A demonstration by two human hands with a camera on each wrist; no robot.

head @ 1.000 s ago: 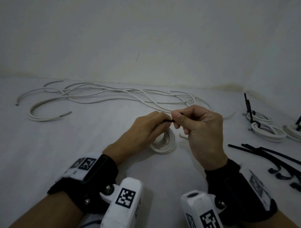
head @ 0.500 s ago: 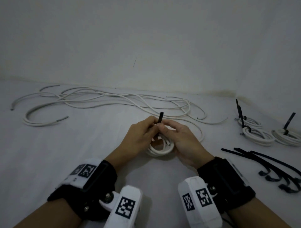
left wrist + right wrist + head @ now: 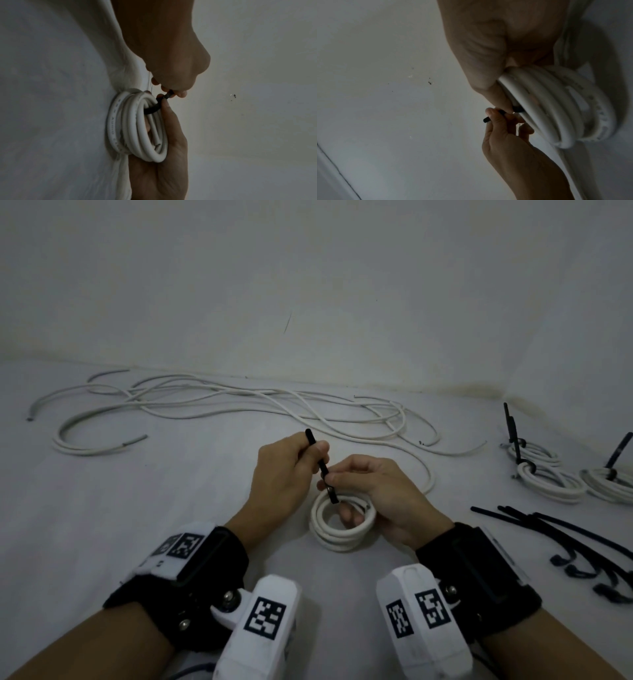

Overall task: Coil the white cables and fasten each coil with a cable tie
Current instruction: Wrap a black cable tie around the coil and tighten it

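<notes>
A small white cable coil [image 3: 342,534] lies on the white surface in front of me. A black cable tie [image 3: 322,465] loops round the coil's far side, its tail rising up and to the left. My left hand [image 3: 317,448] pinches that tail. My right hand [image 3: 330,481] grips the coil, fingers through its middle and thumb pressed by the tie's loop. In the left wrist view the tie [image 3: 152,108] wraps the coil [image 3: 137,128]. The right wrist view shows the coil [image 3: 556,108] and the tail's tip [image 3: 486,119] past the left hand's fingers [image 3: 489,112].
Several loose white cables [image 3: 239,405] sprawl along the back by the wall. Tied coils [image 3: 544,479] with upright black tie tails sit at the right, another coil [image 3: 609,486] beside them. A bundle of spare black ties [image 3: 582,542] lies at the right, nearer me.
My right hand came down from the tie and took hold of the coil. My left hand has drawn the tie's tail up and to the left, so more tail shows.
</notes>
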